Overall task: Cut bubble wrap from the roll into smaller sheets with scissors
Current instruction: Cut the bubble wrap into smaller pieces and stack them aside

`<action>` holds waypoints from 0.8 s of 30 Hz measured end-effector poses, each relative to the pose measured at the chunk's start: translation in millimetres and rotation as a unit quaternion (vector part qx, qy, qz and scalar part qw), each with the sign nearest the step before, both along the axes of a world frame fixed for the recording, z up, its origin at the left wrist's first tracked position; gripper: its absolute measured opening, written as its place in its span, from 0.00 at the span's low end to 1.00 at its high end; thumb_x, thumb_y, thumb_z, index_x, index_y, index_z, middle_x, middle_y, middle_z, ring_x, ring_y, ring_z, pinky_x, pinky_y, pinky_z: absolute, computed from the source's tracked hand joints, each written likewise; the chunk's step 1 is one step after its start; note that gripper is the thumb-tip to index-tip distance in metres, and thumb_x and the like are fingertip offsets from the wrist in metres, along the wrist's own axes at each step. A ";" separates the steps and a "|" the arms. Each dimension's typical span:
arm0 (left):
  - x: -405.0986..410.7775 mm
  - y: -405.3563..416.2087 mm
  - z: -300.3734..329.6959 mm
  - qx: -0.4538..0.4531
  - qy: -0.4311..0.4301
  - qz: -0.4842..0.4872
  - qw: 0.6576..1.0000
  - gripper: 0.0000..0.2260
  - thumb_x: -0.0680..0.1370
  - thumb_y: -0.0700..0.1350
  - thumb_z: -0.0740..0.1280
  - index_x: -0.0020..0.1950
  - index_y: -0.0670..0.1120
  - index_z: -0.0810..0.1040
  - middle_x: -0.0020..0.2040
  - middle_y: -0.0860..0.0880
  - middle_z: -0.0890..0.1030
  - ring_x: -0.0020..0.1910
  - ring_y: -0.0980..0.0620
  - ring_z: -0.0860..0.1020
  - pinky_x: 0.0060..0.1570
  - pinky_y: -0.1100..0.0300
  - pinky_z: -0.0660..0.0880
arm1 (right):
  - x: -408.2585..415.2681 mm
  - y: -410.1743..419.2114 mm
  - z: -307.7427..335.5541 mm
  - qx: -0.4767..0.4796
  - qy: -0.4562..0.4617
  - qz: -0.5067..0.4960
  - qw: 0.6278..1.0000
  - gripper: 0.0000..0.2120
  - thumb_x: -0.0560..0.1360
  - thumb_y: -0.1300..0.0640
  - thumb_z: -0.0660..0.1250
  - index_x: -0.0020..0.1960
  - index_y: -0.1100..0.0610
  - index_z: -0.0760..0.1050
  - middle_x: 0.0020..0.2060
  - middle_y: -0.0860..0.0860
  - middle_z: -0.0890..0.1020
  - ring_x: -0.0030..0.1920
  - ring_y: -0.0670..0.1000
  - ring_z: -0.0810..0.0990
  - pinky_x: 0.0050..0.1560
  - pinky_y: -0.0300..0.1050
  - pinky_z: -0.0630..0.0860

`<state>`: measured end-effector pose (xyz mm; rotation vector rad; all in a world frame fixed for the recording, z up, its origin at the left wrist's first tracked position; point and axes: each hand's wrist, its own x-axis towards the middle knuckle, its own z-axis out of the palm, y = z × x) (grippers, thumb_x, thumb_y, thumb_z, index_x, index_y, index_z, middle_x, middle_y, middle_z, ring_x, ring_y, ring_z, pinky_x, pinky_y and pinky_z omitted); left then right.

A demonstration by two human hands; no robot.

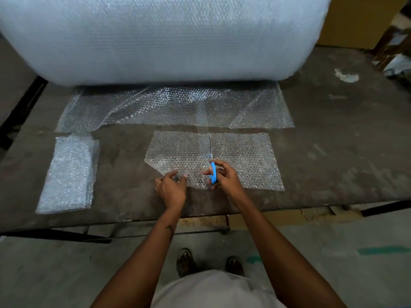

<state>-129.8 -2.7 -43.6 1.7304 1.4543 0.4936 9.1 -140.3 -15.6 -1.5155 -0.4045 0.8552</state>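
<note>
A huge roll of bubble wrap [164,36] lies across the back of the table, its loose end [173,107] spread flat in front of it. Nearer me lies a cut sheet of bubble wrap [249,161]. My right hand [224,176] grips blue-handled scissors [213,172], whose blades point away from me along the middle of that sheet. My left hand [171,187] pinches the sheet's near edge just left of the scissors.
A stack of small cut sheets [69,174] lies at the left of the dark worn table [333,138]. Cardboard boxes [353,21] stand at the back right. The table's front edge runs just below my hands; my feet show on the floor.
</note>
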 end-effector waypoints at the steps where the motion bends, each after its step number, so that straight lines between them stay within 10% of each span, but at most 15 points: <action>1: 0.5 -3.6 2.2 -0.005 -0.009 0.010 1.000 0.17 0.76 0.49 0.80 0.63 0.51 0.84 0.62 0.37 0.80 0.64 0.40 0.74 0.70 0.51 0.70 | -3.8 -1.9 -1.6 -0.003 0.003 -0.017 1.000 0.14 0.86 0.64 0.63 0.69 0.54 0.73 0.54 0.55 0.89 0.45 0.57 0.87 0.40 0.49 0.82; 9: 6.7 -11.9 12.7 -0.012 -0.039 0.017 0.999 0.30 0.79 0.26 0.68 0.73 0.56 0.79 0.65 0.45 0.59 0.50 0.46 0.73 0.46 0.82 0.67 | -18.8 -5.9 -18.3 -0.089 -0.047 -0.080 0.992 0.14 0.86 0.60 0.65 0.66 0.44 0.73 0.55 0.49 0.89 0.48 0.50 0.88 0.32 0.39 0.77; 15: 0.2 -1.9 -4.5 0.005 -0.031 -0.053 0.998 0.24 0.81 0.37 0.64 0.68 0.64 0.80 0.49 0.40 0.82 0.48 0.43 0.79 0.56 0.50 0.80 | -22.2 2.4 -25.8 -0.115 -0.103 -0.067 0.986 0.17 0.84 0.56 0.69 0.67 0.38 0.75 0.57 0.46 0.88 0.52 0.46 0.88 0.38 0.39 0.81; 21: -12.6 1.5 12.0 0.047 -0.074 -0.133 0.987 0.12 0.84 0.50 0.72 0.67 0.53 0.81 0.59 0.45 0.73 0.47 0.50 0.78 0.58 0.57 0.75 | -24.8 11.1 -23.1 -0.145 -0.153 -0.038 0.977 0.17 0.83 0.53 0.72 0.69 0.39 0.75 0.57 0.46 0.88 0.52 0.44 0.87 0.49 0.44 0.85; 24: -20.4 5.7 12.0 0.061 -0.122 -0.140 0.981 0.10 0.84 0.40 0.69 0.61 0.53 0.83 0.58 0.47 0.73 0.44 0.54 0.79 0.55 0.52 0.80 | -35.6 17.0 -22.3 -0.120 -0.134 -0.092 0.980 0.15 0.84 0.57 0.69 0.68 0.44 0.77 0.55 0.49 0.87 0.50 0.48 0.87 0.44 0.46 0.84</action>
